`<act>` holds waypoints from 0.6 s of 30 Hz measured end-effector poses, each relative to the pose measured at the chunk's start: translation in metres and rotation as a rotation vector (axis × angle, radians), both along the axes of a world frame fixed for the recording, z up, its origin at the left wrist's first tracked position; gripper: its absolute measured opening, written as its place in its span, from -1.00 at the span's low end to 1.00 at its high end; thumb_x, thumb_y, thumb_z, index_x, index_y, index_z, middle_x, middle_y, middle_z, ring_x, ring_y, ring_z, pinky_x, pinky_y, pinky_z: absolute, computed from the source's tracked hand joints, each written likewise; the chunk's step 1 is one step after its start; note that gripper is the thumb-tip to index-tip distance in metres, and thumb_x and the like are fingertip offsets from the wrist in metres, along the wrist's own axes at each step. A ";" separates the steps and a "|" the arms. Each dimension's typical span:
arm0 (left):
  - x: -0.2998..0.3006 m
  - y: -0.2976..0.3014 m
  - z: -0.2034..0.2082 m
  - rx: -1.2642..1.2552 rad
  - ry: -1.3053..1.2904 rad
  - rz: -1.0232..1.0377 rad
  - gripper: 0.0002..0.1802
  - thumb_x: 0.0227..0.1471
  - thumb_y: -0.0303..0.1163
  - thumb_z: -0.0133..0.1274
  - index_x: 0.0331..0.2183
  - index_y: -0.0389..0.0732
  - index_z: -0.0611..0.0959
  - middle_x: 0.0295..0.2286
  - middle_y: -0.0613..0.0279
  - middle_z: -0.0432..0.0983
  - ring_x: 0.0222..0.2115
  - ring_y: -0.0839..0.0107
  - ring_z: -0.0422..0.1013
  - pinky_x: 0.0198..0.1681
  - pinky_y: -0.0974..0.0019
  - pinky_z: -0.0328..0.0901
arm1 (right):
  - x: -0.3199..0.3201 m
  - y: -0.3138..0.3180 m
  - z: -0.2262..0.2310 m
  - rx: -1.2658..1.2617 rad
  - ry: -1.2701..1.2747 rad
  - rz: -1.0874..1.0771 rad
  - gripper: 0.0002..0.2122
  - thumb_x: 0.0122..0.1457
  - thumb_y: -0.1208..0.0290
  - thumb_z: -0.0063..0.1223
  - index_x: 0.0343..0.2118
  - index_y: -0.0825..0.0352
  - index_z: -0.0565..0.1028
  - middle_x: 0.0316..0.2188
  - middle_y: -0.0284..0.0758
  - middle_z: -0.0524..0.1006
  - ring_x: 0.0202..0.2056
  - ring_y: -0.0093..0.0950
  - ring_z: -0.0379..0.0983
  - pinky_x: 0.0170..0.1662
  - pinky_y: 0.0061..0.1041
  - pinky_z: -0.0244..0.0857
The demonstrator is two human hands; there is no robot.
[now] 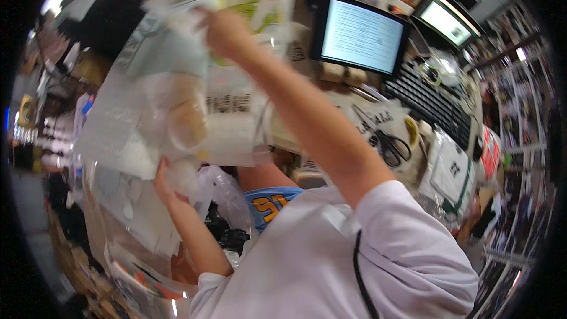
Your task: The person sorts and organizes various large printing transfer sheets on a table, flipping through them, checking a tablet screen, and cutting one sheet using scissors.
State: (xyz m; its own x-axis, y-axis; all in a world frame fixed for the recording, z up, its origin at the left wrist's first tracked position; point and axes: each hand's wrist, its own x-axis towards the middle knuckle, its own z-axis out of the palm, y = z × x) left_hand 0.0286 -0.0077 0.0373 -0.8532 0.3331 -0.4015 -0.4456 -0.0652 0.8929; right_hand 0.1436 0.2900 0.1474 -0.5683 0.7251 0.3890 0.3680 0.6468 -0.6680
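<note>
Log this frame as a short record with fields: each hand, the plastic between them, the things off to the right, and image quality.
Left hand: left hand at the lower edge of a translucent, whitish plastic bag
Right hand: right hand raised, at the bag's upper end
Grip: too blurred to confirm for either hand
Off to the right: lit, black-framed screen; long black keyboard; black-handled metal scissors; white packet in clear plastic
Image quality: motion blur over hands and bag; bag's contents unclear
</note>
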 end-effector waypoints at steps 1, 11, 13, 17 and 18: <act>0.000 -0.002 0.004 0.048 0.022 0.015 -0.48 -0.08 -0.47 0.10 -0.03 -0.32 0.42 -0.17 0.08 0.42 -0.22 0.17 0.43 -0.23 0.13 0.40 | 0.014 0.014 0.009 0.112 0.044 -0.124 -0.52 -0.11 0.60 -0.09 -0.03 0.15 0.42 -0.36 -0.30 0.60 -0.34 -0.23 0.52 -0.24 -0.32 0.40; 0.003 -0.008 0.003 0.205 0.068 0.104 -0.57 -0.13 -0.49 0.15 -0.12 -0.28 0.50 -0.27 0.19 0.48 -0.30 0.27 0.44 -0.24 0.19 0.39 | 0.090 0.022 0.096 -0.570 0.740 0.219 -0.69 0.06 0.50 0.03 -0.09 0.37 0.42 -0.22 -0.25 0.51 -0.27 -0.44 0.49 -0.23 -0.53 0.40; -0.007 -0.024 -0.013 0.233 0.035 0.083 -0.63 -0.14 -0.45 0.16 -0.19 -0.27 0.54 -0.33 0.23 0.50 -0.35 0.31 0.45 -0.26 0.21 0.39 | 0.065 0.023 0.096 -0.614 0.685 0.371 -0.64 0.10 0.52 -0.04 0.02 0.33 0.38 -0.10 -0.27 0.51 -0.17 -0.45 0.50 -0.10 -0.49 0.40; -0.010 -0.008 -0.004 0.138 -0.068 0.057 -0.68 -0.21 -0.50 0.16 -0.28 -0.29 0.58 -0.40 0.20 0.51 -0.44 0.35 0.45 -0.38 0.27 0.37 | -0.004 -0.050 0.132 -0.265 0.508 0.344 -0.62 0.14 0.57 -0.10 0.06 0.31 0.36 -0.07 -0.28 0.49 -0.14 -0.48 0.49 -0.11 -0.52 0.41; -0.010 -0.008 0.000 0.240 -0.111 0.089 -0.67 -0.21 -0.57 0.14 -0.26 -0.32 0.57 -0.38 0.14 0.52 -0.40 0.31 0.47 -0.36 0.25 0.39 | -0.027 -0.077 0.144 -0.156 0.430 0.318 -0.62 0.15 0.55 -0.10 0.07 0.29 0.36 -0.07 -0.28 0.49 -0.14 -0.49 0.48 -0.11 -0.54 0.40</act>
State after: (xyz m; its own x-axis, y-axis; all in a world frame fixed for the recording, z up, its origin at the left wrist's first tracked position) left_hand 0.0183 -0.0160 0.0374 -0.8385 0.3560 -0.4126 -0.5228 -0.3118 0.7934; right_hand 0.1170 0.2131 0.2914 -0.5818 0.6115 0.5362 -0.1561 0.5631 -0.8115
